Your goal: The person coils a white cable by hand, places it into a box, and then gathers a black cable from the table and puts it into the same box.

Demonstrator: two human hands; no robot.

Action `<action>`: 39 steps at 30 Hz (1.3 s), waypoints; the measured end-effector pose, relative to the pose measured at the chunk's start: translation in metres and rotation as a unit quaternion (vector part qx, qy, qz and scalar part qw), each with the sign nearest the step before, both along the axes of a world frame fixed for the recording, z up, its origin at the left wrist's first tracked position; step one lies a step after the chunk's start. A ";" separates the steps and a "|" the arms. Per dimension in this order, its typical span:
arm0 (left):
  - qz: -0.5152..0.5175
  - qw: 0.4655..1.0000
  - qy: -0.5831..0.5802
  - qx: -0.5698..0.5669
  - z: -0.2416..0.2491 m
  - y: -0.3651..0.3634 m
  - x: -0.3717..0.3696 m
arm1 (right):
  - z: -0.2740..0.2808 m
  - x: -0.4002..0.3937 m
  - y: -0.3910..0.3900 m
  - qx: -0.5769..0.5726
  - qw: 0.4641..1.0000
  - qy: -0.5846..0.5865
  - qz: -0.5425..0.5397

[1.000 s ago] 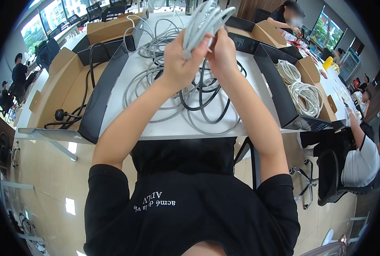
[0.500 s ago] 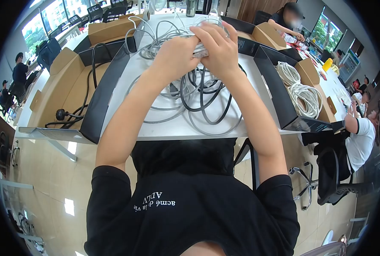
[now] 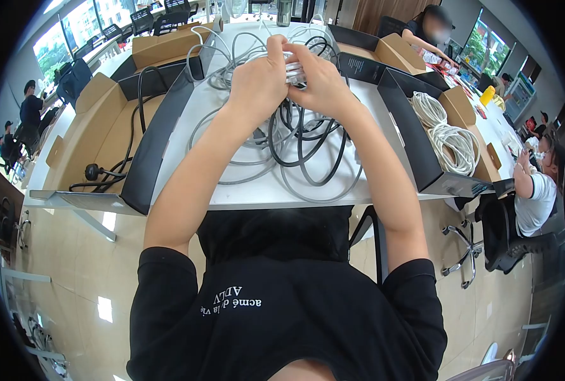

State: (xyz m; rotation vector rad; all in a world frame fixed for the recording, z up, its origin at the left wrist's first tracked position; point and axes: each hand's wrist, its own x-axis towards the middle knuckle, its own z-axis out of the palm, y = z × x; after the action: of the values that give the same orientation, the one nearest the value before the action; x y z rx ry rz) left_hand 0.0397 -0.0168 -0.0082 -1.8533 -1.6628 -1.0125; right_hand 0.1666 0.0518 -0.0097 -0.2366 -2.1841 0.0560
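Note:
A small coiled bundle of light grey cable [image 3: 295, 74] is held between my two hands above the table. My left hand [image 3: 260, 84] is closed around its left side. My right hand [image 3: 320, 86] grips it from the right, its fingertips meeting those of my left hand over the top. Much of the bundle is hidden by my fingers. Below and behind the hands lies a tangle of grey cables [image 3: 234, 58] and black cables [image 3: 342, 152], spread in loose loops on the white table [image 3: 174, 166].
On the left an open cardboard box [image 3: 95, 143] holds a black cable with a plug [image 3: 92, 171]. The open box on the right [image 3: 409, 136] contains coiled white cables [image 3: 453, 149]. More open boxes stand behind both. Other people sit at the right and far left.
My right hand's raised, blurred fingers have come down and inward onto the bundle. More black cable shows behind that hand. A seated person at the right has shifted along with the chair.

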 end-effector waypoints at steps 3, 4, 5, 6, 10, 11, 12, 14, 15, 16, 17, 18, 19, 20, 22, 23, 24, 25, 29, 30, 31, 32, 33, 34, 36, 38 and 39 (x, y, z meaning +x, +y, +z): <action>0.012 1.000 0.024 0.010 -0.002 0.001 -0.001 | 0.005 0.003 -0.007 0.028 0.998 -0.047 -0.008; 0.014 0.999 0.031 0.002 -0.003 0.000 -0.001 | 0.006 0.003 -0.010 0.031 0.998 -0.056 -0.020; 0.016 0.999 0.039 -0.005 -0.004 -0.001 0.001 | 0.007 0.003 -0.012 0.034 0.997 -0.065 -0.031; 0.018 0.999 0.046 -0.012 -0.005 -0.002 0.003 | 0.008 0.004 -0.014 0.037 0.996 -0.074 -0.043; -0.003 0.998 0.068 -0.004 -0.007 -0.006 0.007 | 0.011 0.003 -0.021 0.065 0.981 -0.130 -0.127; -0.013 0.998 0.051 -0.020 -0.004 -0.008 0.008 | 0.008 0.002 -0.018 0.082 0.983 -0.105 -0.126; -0.024 0.998 0.034 -0.037 -0.003 -0.008 0.009 | 0.007 0.002 -0.016 0.099 0.984 -0.080 -0.126; -0.087 0.996 -0.014 0.025 -0.004 0.000 0.003 | 0.009 0.004 -0.013 0.087 0.984 -0.069 -0.142; -0.117 0.991 -0.038 0.054 -0.002 0.001 0.001 | 0.010 0.005 -0.012 0.080 0.983 -0.063 -0.150; -0.105 0.992 -0.070 -0.010 0.001 0.001 -0.001 | 0.011 0.005 -0.013 0.095 0.986 -0.020 -0.138; -0.130 0.989 -0.074 0.016 0.003 -0.002 0.000 | 0.012 0.005 -0.014 0.113 0.986 0.009 -0.122; -0.156 0.984 -0.078 0.042 0.004 -0.005 0.002 | 0.013 0.006 -0.014 0.132 0.985 0.038 -0.106; -0.182 0.978 -0.081 0.069 0.005 -0.006 0.004 | 0.014 0.007 -0.013 0.152 0.982 0.066 -0.091; -0.190 0.973 -0.068 0.114 0.006 -0.002 0.001 | 0.015 0.011 -0.009 0.159 0.980 0.070 -0.097; -0.205 0.956 -0.042 0.204 0.009 0.009 -0.015 | 0.019 0.016 -0.004 0.159 0.975 0.127 -0.092; -0.180 0.973 0.000 0.144 0.009 0.010 -0.026 | 0.022 0.019 -0.001 0.159 0.971 0.154 -0.088; -0.153 0.984 0.042 0.082 0.009 0.010 -0.039 | 0.027 0.025 0.000 0.155 0.970 0.172 -0.070; -0.125 0.989 0.082 0.020 0.009 0.011 -0.045 | 0.032 0.031 -0.006 0.064 0.976 0.203 -0.046; -0.170 0.985 -0.012 0.034 -0.011 0.020 -0.046 | 0.045 0.045 -0.013 -0.206 0.925 0.296 0.119; -0.190 0.980 -0.041 0.043 -0.016 0.025 -0.046 | 0.044 0.045 -0.004 -0.252 0.898 0.309 0.186; -0.212 0.974 -0.061 0.050 -0.017 0.026 -0.045 | 0.042 0.046 0.005 -0.295 0.865 0.320 0.251; -0.236 0.967 -0.078 0.056 -0.017 0.027 -0.044 | 0.040 0.048 0.012 -0.354 0.845 0.282 0.286; -0.261 0.959 -0.096 0.062 -0.015 0.028 -0.041 | 0.036 0.046 0.016 -0.381 0.831 0.268 0.305; -0.277 0.955 -0.086 0.066 -0.014 0.028 -0.039 | 0.032 0.042 0.019 -0.407 0.816 0.254 0.323; -0.309 0.946 -0.068 0.073 -0.010 0.028 -0.035 | 0.026 0.034 0.017 -0.444 0.795 0.203 0.359; -0.349 0.932 -0.052 0.086 -0.016 0.036 -0.037 | 0.019 0.026 0.013 -0.468 0.796 0.136 0.359; -0.367 0.924 -0.045 0.095 -0.020 0.041 -0.038 | 0.015 0.023 0.009 -0.489 0.795 0.106 0.343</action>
State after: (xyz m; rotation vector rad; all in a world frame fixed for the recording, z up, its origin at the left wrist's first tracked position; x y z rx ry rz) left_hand 0.0017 0.0245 -0.0284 -2.3649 -0.8393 -1.4975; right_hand 0.1899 0.0606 0.0053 0.0177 -1.7122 1.5612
